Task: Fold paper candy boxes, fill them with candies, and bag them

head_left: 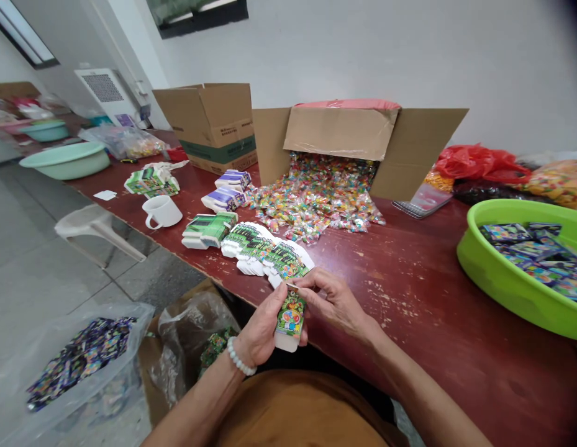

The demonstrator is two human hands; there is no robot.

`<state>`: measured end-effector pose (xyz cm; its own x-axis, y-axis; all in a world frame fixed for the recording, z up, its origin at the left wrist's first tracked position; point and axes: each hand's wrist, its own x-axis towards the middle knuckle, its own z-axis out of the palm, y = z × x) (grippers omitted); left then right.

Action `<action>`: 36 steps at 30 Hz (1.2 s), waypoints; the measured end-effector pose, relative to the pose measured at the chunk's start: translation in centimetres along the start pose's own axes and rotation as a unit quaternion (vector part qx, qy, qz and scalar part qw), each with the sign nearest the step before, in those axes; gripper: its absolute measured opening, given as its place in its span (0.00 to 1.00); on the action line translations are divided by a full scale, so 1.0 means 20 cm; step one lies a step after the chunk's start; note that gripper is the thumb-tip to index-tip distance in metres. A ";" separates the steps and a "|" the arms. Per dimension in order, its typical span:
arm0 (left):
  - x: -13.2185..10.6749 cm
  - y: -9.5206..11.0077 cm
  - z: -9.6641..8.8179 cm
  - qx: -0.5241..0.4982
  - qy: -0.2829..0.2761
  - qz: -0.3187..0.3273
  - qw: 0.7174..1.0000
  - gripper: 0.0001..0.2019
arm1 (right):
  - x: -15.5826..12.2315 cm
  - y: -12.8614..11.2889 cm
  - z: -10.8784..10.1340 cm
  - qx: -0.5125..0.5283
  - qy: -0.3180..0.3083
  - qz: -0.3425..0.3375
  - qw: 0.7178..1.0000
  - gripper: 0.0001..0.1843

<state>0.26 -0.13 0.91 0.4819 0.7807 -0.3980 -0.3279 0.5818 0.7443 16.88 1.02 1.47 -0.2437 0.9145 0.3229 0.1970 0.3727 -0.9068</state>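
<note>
My left hand (263, 329) is closed around a small colourful printed carton (289, 320), held upright over the table's near edge. A white bead bracelet sits on that wrist. My right hand (332, 301) pinches the carton's top flap with thumb and fingers. Just beyond my hands lies a fanned pile of flat cartons (264, 251) of the same print. Further back, wrapped candies (316, 198) spill out of a cardboard box tipped on its side (341, 130).
A green basin (502, 273) with finished packs stands at the right on the red table (409, 273). White mug (162, 212), stacks of flat cartons (208, 228), an open box (213, 121) and a pale basin (67, 160) stand left. Plastic bags (78, 360) lie on the floor.
</note>
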 end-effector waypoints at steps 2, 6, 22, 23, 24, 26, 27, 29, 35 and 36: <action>0.01 -0.01 0.00 0.009 0.012 0.004 1.000 0.25 | 0.01 -0.01 -0.01 -0.016 -0.018 -0.010 1.000 0.11; 0.01 0.01 0.02 0.039 0.031 0.022 0.999 0.29 | 0.04 -0.01 -0.01 0.030 -0.019 0.066 0.997 0.10; 0.02 0.01 0.02 0.074 0.049 0.067 0.994 0.30 | 0.00 0.01 0.05 0.081 -0.026 0.064 0.994 0.16; 0.03 -0.01 0.02 0.067 0.050 0.061 0.995 0.29 | 0.00 0.03 0.05 0.063 -0.034 0.055 0.996 0.15; 0.03 -0.03 0.02 0.057 0.048 0.055 0.996 0.28 | 0.02 0.05 0.02 0.043 -0.054 0.050 0.996 0.15; 0.01 -0.07 0.02 0.036 0.030 0.035 0.998 0.25 | 0.09 0.13 -0.09 -0.029 -0.095 0.055 0.994 0.15; -0.01 -0.09 0.02 0.026 0.015 0.019 0.999 0.24 | 0.14 0.18 -0.17 -0.085 -0.093 0.058 0.990 0.15; -0.07 -0.13 0.01 0.014 -0.030 -0.031 0.999 0.19 | 0.26 0.30 -0.39 -0.276 0.031 0.106 0.955 0.16; -0.22 -0.15 -0.17 0.040 -0.016 -0.054 0.998 0.16 | 0.53 0.65 -0.85 -0.375 0.156 0.226 0.886 0.37; -0.22 -0.13 -0.22 0.075 -0.003 -0.042 0.996 0.16 | 0.53 0.69 -0.85 -0.378 0.151 0.230 0.884 0.36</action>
<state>-4.62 -4.14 -1.55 0.5071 0.7289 -0.4600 -0.1610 0.6044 0.7803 33.12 18.59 -3.00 0.2698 0.9542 0.1294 0.8154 -0.1549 -0.5577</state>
